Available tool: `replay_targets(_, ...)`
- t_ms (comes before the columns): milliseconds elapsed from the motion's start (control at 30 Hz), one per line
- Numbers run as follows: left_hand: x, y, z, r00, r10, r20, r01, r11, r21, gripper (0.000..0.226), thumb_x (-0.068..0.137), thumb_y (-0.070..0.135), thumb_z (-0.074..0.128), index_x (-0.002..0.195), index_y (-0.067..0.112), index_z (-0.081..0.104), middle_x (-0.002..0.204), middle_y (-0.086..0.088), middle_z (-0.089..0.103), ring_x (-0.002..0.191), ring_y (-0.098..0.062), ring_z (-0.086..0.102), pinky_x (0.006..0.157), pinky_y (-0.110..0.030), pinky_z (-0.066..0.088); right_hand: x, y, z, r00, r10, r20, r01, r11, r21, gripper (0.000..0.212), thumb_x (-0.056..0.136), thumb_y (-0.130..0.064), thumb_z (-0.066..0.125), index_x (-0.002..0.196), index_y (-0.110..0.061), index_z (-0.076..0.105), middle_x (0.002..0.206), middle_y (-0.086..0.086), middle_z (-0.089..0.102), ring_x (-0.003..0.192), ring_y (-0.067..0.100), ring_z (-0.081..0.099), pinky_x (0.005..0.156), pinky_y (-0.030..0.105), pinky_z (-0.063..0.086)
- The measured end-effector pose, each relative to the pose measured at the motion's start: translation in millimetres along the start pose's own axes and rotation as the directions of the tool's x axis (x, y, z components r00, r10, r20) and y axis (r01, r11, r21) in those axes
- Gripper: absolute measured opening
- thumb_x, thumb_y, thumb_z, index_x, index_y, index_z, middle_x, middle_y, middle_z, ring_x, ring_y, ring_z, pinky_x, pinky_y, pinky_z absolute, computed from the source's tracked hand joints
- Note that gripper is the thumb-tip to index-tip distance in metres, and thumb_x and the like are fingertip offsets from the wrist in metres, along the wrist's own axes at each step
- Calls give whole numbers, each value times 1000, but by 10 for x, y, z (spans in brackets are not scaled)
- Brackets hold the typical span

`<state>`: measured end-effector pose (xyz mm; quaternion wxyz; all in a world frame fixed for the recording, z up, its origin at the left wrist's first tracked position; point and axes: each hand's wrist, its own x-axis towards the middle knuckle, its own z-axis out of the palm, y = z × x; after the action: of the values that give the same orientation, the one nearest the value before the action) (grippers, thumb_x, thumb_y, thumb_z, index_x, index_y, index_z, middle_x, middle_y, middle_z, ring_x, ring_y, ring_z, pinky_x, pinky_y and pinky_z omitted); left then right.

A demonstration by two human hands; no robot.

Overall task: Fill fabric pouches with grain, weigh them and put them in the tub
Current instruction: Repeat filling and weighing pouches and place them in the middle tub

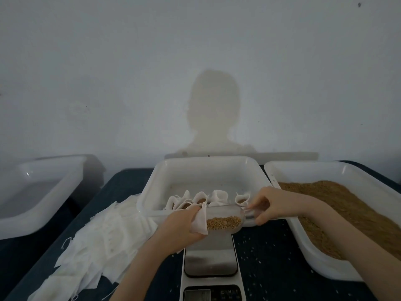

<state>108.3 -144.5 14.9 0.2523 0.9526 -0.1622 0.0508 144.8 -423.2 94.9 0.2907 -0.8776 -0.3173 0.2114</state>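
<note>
Scale — beside grain tub's rim

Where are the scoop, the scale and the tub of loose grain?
scoop (225, 221): head view, its clear bowl holding grain.
scale (209, 260): head view, its bare steel platform.
tub of loose grain (303, 165): head view, its far white rim.

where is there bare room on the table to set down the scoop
Bare dark table lies between the scale and the grain tub, though loose grains dot it. Left of the scale it is crowded: the pile of empty pouches covers it.
</note>
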Motion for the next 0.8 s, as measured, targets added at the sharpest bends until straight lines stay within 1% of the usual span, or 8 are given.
replay_targets(100, -35, 77, 10, 999, 40, 0, -40, 999, -33, 59, 66, 60, 63, 118, 42, 42, 110, 28, 43, 97, 7, 45, 76, -8, 39, 7, 24, 5, 1000, 15, -4, -15, 1000, 4, 20, 81, -17, 73, 98, -27, 73, 68, 10, 47, 63, 22, 38, 66, 32, 33)
replay_targets(200, -63, 123, 10, 998, 39, 40, -35, 994, -106, 44, 63, 60, 66, 97, 52, 39, 101, 30, 43, 94, 12, 44, 66, -5, 37, -4, 51, 5, 999, 41, -9, -41, 999, -17, 30, 82, -20, 71, 112, -23, 70, 70, 7, 52, 65, 20, 42, 68, 30, 35)
replay_targets(400, -26, 99, 21, 999, 41, 28, -39, 996, -84, 75, 63, 68, 62, 128, 34, 46, 117, 27, 36, 106, 3, 40, 82, -11, 36, -51, 58, -2, 992, 114, -50, -120, 985, -128, 40, 82, -35, 69, 122, -37, 62, 95, -1, 69, 83, 15, 59, 83, 30, 45)
replay_targets(500, -29, 124, 76, 1000, 27, -8, -28, 989, -143, 70, 63, 66, 65, 124, 36, 47, 111, 35, 37, 101, 18, 37, 74, -2, 36, -68, -25, -60, 986, 133, -98, -159, 925, -344, 45, 80, -43, 67, 124, -40, 60, 107, -9, 69, 96, 8, 62, 91, 30, 49)
replay_targets(567, -28, 153, 140, 999, -3, -39, -5, 979, -203, 54, 62, 64, 66, 107, 41, 48, 106, 33, 40, 98, 23, 36, 74, -1, 38, -58, -151, -113, 977, 85, -194, -181, 810, -558, 45, 80, -50, 65, 124, -40, 61, 107, -13, 69, 97, 7, 61, 87, 25, 48)
replay_targets(633, -11, 202, 220, 995, -47, -83, 24, 966, -258, 50, 63, 63, 67, 102, 36, 51, 99, 25, 46, 93, 17, 43, 69, -5, 41, -23, -297, -171, 956, -50, -291, -174, 702, -690, 44, 80, -53, 62, 121, -38, 63, 106, -15, 69, 100, 7, 60, 87, 20, 38)
replay_targets(700, 5, 271, 305, 989, -102, -110, 53, 923, -382, 67, 63, 63, 68, 112, 19, 57, 92, 19, 55, 83, 12, 53, 62, -9, 43, 16, -416, -226, 922, -182, -340, -156, 630, -761, 40, 81, -52, 62, 118, -37, 65, 105, -15, 69, 105, 8, 57, 98, 23, 26)
replay_targets(800, 26, 356, 416, 974, -160, -159, 55, 853, -520, 67, 65, 59, 68, 111, 11, 59, 82, 14, 60, 70, 10, 56, 55, -7, 40, 72, -561, -253, 909, -243, -338, -171, 522, -836, 32, 87, -41, 61, 118, -36, 63, 111, -11, 64, 119, 11, 46, 114, 35, -9)
